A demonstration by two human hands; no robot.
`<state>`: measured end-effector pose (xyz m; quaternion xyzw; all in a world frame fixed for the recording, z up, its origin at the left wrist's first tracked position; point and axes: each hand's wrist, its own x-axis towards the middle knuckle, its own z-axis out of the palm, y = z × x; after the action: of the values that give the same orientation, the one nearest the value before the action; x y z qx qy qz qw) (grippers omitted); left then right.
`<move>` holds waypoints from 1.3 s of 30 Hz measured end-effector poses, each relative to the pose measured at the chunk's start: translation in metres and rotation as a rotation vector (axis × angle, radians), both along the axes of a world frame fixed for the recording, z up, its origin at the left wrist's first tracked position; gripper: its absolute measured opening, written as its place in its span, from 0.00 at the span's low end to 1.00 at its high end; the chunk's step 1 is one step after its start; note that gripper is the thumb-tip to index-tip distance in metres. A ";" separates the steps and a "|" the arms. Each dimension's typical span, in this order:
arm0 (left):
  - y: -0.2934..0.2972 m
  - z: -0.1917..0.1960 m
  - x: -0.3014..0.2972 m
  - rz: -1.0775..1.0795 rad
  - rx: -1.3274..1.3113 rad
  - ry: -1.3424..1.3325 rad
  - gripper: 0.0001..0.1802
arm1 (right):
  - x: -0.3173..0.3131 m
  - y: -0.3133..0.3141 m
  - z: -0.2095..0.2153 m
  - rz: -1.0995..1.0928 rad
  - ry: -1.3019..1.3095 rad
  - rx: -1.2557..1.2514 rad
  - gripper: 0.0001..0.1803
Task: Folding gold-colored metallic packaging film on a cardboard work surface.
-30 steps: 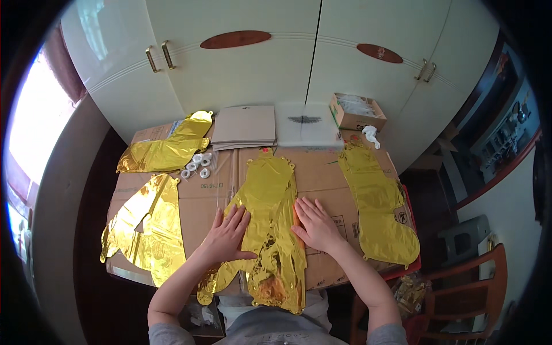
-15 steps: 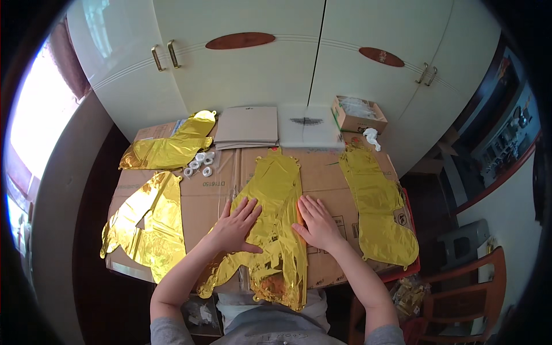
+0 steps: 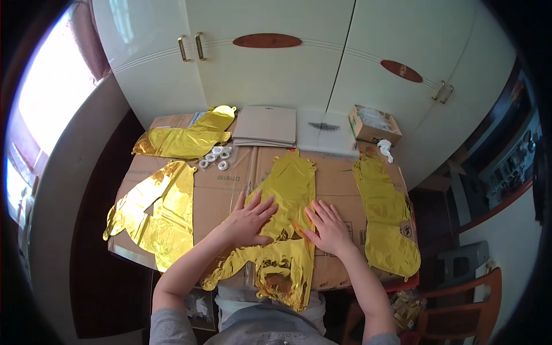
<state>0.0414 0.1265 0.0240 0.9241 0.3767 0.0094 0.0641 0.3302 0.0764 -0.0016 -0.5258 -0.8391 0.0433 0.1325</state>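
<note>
A flat, uninflated gold foil balloon (image 3: pixel 290 178) lies in front of me, its crinkled lower end hanging over the table's near edge. My left hand (image 3: pixel 251 221) rests palm down on the left part of its middle, fingers spread. Along its right edge lies my right hand (image 3: pixel 329 229), fingers stretched out and the thumb touching the foil. Neither hand grips anything. Creases run across the foil below the hands. More flat gold foil balloons lie around: one at the left (image 3: pixel 175 210), one at the back left (image 3: pixel 184 138), and a long one at the right (image 3: pixel 384 221).
Cardboard (image 3: pixel 215 198) covers the table. Several white ribbon rolls (image 3: pixel 223 165) sit by the back left balloon. Farther back are stacked grey-brown boards (image 3: pixel 265 125), a white sheet (image 3: pixel 325 137), a small open box (image 3: pixel 374 129) and crumpled white tissue (image 3: pixel 386 149). A wooden chair (image 3: pixel 460 310) stands at the right.
The whole view has shifted, so the table appears farther right. Both hands stay on the middle balloon; its foil below them now shows a crosswise crease, and my right thumb lies nearer that crease.
</note>
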 end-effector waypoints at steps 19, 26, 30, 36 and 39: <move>-0.121 0.012 -0.105 0.745 -0.124 -0.223 0.37 | -0.010 -0.002 0.001 0.156 -0.018 -0.036 0.37; -0.111 0.019 -0.101 0.778 -0.336 -0.074 0.27 | -0.010 -0.002 0.001 0.163 0.002 -0.019 0.36; -0.123 0.019 -0.082 0.552 0.014 -0.305 0.26 | -0.015 -0.004 0.005 0.254 0.054 0.045 0.31; -0.112 0.002 -0.058 0.366 -0.024 -0.164 0.38 | -0.066 -0.014 0.025 0.581 0.133 0.025 0.21; -0.113 -0.004 -0.057 0.376 0.021 -0.147 0.38 | -0.088 -0.017 0.023 0.677 0.152 0.012 0.18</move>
<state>-0.0152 0.0139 0.0204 0.8348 0.5369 0.0927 0.0791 0.2425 0.0591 0.0215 -0.2122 -0.9539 0.1190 0.1757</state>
